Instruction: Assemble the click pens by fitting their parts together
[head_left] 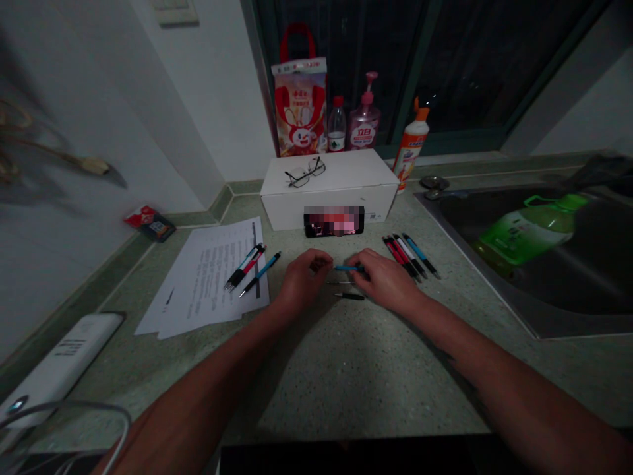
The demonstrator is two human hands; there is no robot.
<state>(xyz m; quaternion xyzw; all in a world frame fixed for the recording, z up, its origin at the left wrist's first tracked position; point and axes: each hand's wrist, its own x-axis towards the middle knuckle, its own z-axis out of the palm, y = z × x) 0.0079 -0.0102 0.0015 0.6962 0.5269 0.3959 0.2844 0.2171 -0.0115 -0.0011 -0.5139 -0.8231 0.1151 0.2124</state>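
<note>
1. Because my hands are working together, I hold them close over the speckled green countertop (346,369), wrists raised and forearms reaching in from either side.
2. My right hand (383,282) has its fingers closed on a blue pen barrel (349,268), which lies crosswise between my hands, probably so that both can reach it.
3. My left hand (301,280) curls in towards the barrel's other end, its fingertips up against it. I cannot tell whether they are clamped on it or only touching it.
4. Just below the barrel, a thin pen refill (340,282) and a black pen section (349,296) lie loose on the counter, apparently kept within easy reach of both hands.
5. To my right, a group of whole pens (410,256) lies side by side, perhaps set in a row so that none gets mixed with the loose parts.
6. To my left, two pens (244,267) and a single blue pen (260,274) rest on printed papers (202,277), away from my working spot.
7. Ahead, a phone (333,221) leans against a white box (329,188), likely propped so its blurred screen faces me. Folded glasses (305,171) sit on the box lid.
8. On my right is a steel sink (524,257) with a green bottle (531,227) lying in it, and a white power bank (59,366) lies at the counter's left edge.
</note>
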